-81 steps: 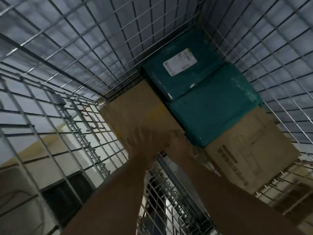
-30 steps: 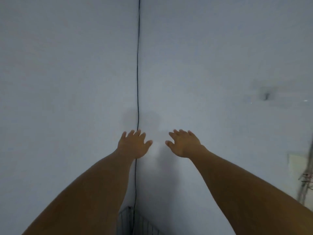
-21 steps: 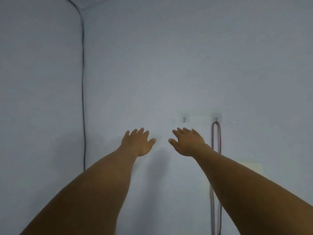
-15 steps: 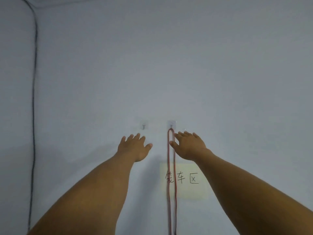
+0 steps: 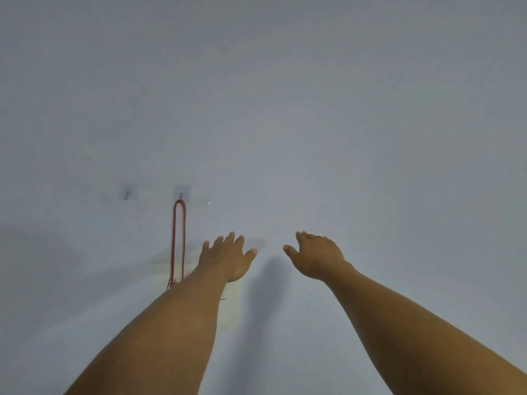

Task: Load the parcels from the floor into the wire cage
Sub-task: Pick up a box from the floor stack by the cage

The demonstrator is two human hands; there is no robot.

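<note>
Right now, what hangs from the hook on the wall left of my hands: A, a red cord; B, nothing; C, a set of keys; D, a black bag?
A: a red cord loops down from the right hook; the other hook, further left, is bare.

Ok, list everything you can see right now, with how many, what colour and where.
Wall: one, pale grey, fills the whole view.
Hooks: two, stuck on the wall left of centre; the left hook is bare, the right hook carries the cord.
Cord: one loop, red, hanging down from the right hook.
Paper sign: one, pale yellow, below the cord, mostly hidden by the left forearm; writing unreadable.
Parcels, cage: none in view.
Left hand: open, empty, held out.
Right hand: open, empty, held out.
</note>
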